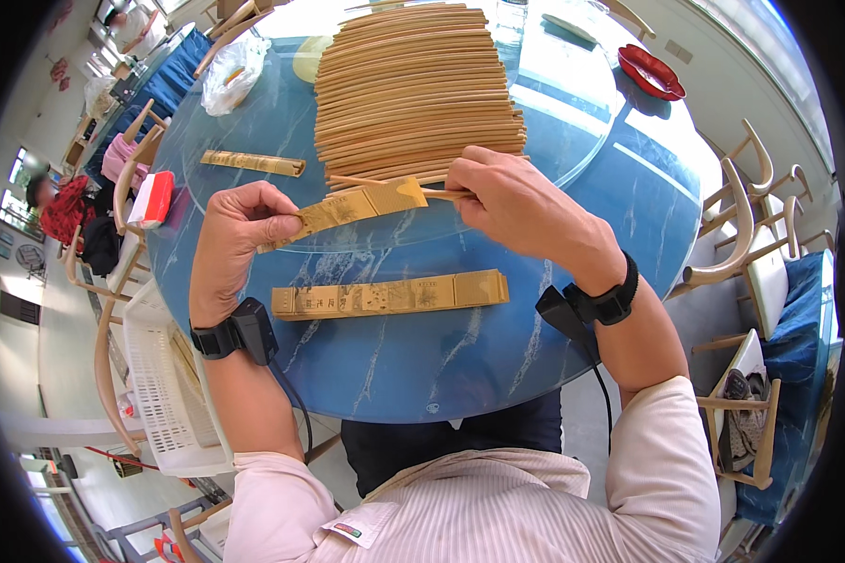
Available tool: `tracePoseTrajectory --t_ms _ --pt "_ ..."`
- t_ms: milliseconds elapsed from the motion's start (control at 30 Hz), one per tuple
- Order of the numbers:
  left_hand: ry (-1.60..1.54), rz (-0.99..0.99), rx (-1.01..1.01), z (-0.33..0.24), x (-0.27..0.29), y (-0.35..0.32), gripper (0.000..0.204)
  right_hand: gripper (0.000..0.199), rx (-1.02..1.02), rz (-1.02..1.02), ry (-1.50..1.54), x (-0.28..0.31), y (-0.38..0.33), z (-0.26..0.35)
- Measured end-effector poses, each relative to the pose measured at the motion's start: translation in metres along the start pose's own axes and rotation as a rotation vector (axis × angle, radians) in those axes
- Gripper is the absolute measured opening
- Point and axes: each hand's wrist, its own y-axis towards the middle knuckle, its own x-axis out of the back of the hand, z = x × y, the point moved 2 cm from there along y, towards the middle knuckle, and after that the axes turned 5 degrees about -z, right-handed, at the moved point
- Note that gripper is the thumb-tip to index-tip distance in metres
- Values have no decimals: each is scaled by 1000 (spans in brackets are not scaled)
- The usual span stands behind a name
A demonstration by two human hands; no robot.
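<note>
- White plastic basket (164,394): stands at lower left of the frame, beside the table edge; it plays no part in the grip
- Left hand (239,239): closed, left of centre; thumb and fingers pinch the lower left end of the gold paper sleeve (347,211)
- Gold paper sleeve: held above the blue round table (573,235) at frame centre, tilted up toward the right; judged light, thin and easily creased, so hold it by the flat faces near the closed end and avoid squeezing the open mouth
- Chopsticks (437,192): a wooden pair, its end entering the sleeve mouth at centre; judged light, stiff and smooth, likely to slide freely in paper; grip near the exposed end, both sticks together
- Right hand (512,202): closed, right of centre, fingertips pinching the chopsticks just beside the sleeve mouth
- Filled sleeves (390,296): a row lies flat on the table below the hands; one more sleeve (253,162) lies apart at upper left
- Chopstick stack (418,89): large loose pile at upper centre, just behind the right hand; likely to roll if nudged
- Red dish (650,70): upper right, well apart
</note>
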Motion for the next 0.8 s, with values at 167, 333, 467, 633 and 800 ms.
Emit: tracePoseTrajectory --t_ms 167,333,467,633,800 --pt "2 21 9 0 -8 -3 8 24 -442 -46 798 17 7 0" --pt "72 97 60 -6 -23 -1 8 23 -397 64 752 3 -1 18" --pt "149 -217 -205 -7 -37 0 10 19 -485 75 675 3 3 20" --pt "-157 -224 -227 -14 -52 -13 18 18 -550 -181 958 2 5 13" --pt "-448 185 169 -12 -122 -28 28 20 -537 -205 1095 -6 -1 24"
